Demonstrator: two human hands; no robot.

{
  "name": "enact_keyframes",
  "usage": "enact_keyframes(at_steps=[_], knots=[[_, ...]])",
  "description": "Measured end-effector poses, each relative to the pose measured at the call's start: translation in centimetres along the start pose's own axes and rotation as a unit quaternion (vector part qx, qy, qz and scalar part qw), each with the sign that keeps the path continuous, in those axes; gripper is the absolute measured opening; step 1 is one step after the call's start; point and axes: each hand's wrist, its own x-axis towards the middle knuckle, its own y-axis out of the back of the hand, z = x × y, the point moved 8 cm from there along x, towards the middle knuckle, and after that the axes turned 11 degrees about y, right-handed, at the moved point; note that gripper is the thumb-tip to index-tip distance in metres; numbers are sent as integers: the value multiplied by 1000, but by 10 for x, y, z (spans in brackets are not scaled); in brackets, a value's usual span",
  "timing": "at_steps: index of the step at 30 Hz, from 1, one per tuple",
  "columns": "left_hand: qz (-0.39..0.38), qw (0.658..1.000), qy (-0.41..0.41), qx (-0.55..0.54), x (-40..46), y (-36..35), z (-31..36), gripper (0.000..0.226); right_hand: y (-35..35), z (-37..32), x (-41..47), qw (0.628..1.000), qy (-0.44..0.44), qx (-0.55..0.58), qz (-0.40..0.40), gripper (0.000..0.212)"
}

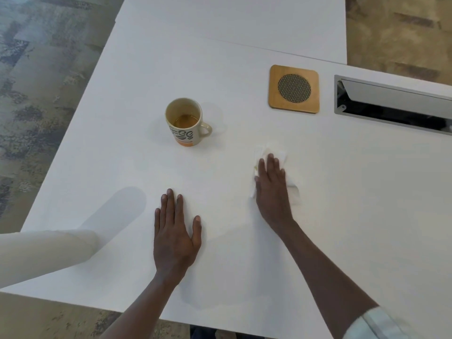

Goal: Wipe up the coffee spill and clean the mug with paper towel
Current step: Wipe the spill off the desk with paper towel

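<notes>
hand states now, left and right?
Left hand: open, flat on the table, holding nothing.
Right hand: open, flat, pressing the paper towel onto the table.

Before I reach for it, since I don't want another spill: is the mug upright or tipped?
Upright. The mug stands on its base on the table, rim up, a little brown liquid pooled at the bottom.

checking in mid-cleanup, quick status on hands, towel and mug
Right hand flat on paper towel, pressing it to table. Left hand flat, empty. Mug upright, coffee residue inside. Nothing in the way.
</notes>
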Motion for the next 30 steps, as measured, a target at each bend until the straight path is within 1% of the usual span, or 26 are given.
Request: enact_keyframes(at_steps=[1, 3, 6, 9, 11, 12, 13, 14, 15, 16, 17, 18, 19, 20, 21, 22, 23, 24, 25, 26, 27, 28, 30], knots=[[1, 1000, -2, 1, 0, 0, 0, 72, -4, -10, 12, 1000, 10, 13, -5, 48], [2, 1000, -4, -1, 0, -1, -1, 71, -20, -44, 25, 997, 62, 35, -23, 48], [3, 1000, -8, -1, 0, -2, -2, 70, -46, -94, -4, 985, 159, 23, -61, 49], [3, 1000, -9, 2, 1, -4, -2, 71, -40, -96, -47, 973, 221, 28, -68, 53], [3, 1000, -11, 2, 1, -4, -2, 71, -21, -88, -59, 970, 238, 31, -50, 55], [2, 1000, -12, 2, 1, -5, -2, 71, -11, -88, -59, 970, 237, 25, -42, 51], [2, 1000, -11, 1, 1, -4, -3, 71, 1, -89, -54, 975, 218, 29, -32, 45], [3, 1000, -10, -1, 1, -4, -3, 71, 13, -90, -45, 981, 185, 50, -5, 38], [4, 1000, -9, -4, 0, -3, -3, 71, 26, -87, -34, 987, 129, 95, 26, 30], [5, 1000, -9, -6, 0, -3, -3, 71, 39, -79, -21, 983, 60, 159, 68, 22], [5, 1000, -10, -7, 0, -2, -2, 71, 51, -69, -9, 966, -13, 229, 117, 14], [5, 1000, -10, -7, -1, -1, -1, 71, 60, -55, 0, 934, -87, 305, 165, 8], [4, 1000, -10, -7, 0, -1, -1, 71, 61, -40, 8, 885, -158, 390, 197, 3], [2, 1000, -10, -6, -1, -1, 0, 71, 58, -25, 14, 833, -215, 462, 213, 2], [0, 1000, -10, -6, -1, -1, 0, 71, 55, -12, 15, 800, -254, 496, 221, 5], [0, 1000, -9, -7, -1, 0, 0, 71, 56, -1, 13, 807, -268, 477, 222, 7], [0, 1000, -9, -7, -1, 0, 0, 71, 61, 8, 10, 851, -248, 409, 218, 6], [0, 1000, -8, -8, -1, 0, 0, 72, 66, 12, 5, 899, -203, 331, 201, 6], [0, 1000, -8, -7, -1, 0, 0, 71, 67, 12, 0, 938, -140, 265, 176, 9], [1, 1000, -8, -6, -1, 0, 0, 71, 62, 10, -5, 965, -71, 212, 137, 17], [1, 1000, -8, -6, -1, -1, 0, 70, 54, 8, -12, 982, -6, 165, 95, 26], [0, 1000, -8, -6, -1, -1, 0, 70, 46, 5, -20, 990, 53, 117, 62, 34], [-1, 1000, -8, -6, -1, -1, 0, 70, 36, -4, -34, 988, 146, 44, 26, 38]])
